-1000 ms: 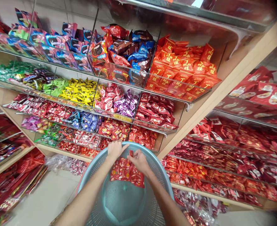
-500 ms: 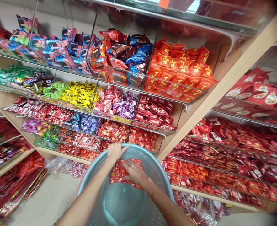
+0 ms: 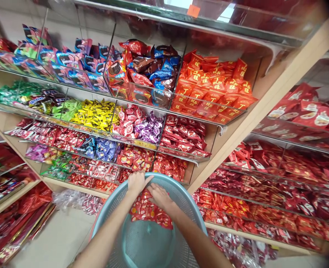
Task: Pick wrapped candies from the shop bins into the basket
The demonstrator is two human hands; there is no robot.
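A teal plastic basket (image 3: 200, 217) with perforated walls stands in front of me, tilted slightly towards the shelves. My left hand (image 3: 137, 182) grips its far rim, fingers over the edge and thumb pointing right. Inside, my right hand (image 3: 161, 197) reaches to the far wall, its fingers stretched out over a cluster of red candy packets (image 3: 144, 208). The packets lie against the far side of the basket floor and wall; my right hand hides some of them.
Shelves ahead hold sorted sweets behind clear fronts: orange-red packets (image 3: 209, 89), yellow candies (image 3: 95, 115) and purple candies (image 3: 149, 126). A wooden upright (image 3: 237, 141) divides them from another candy rack on the right. Clear plastic bags (image 3: 69, 199) lie on the floor under the shelf.
My right hand has moved up and away from me, closer to the far rim, uncovering more of the red packets. My left hand keeps its hold on the rim.
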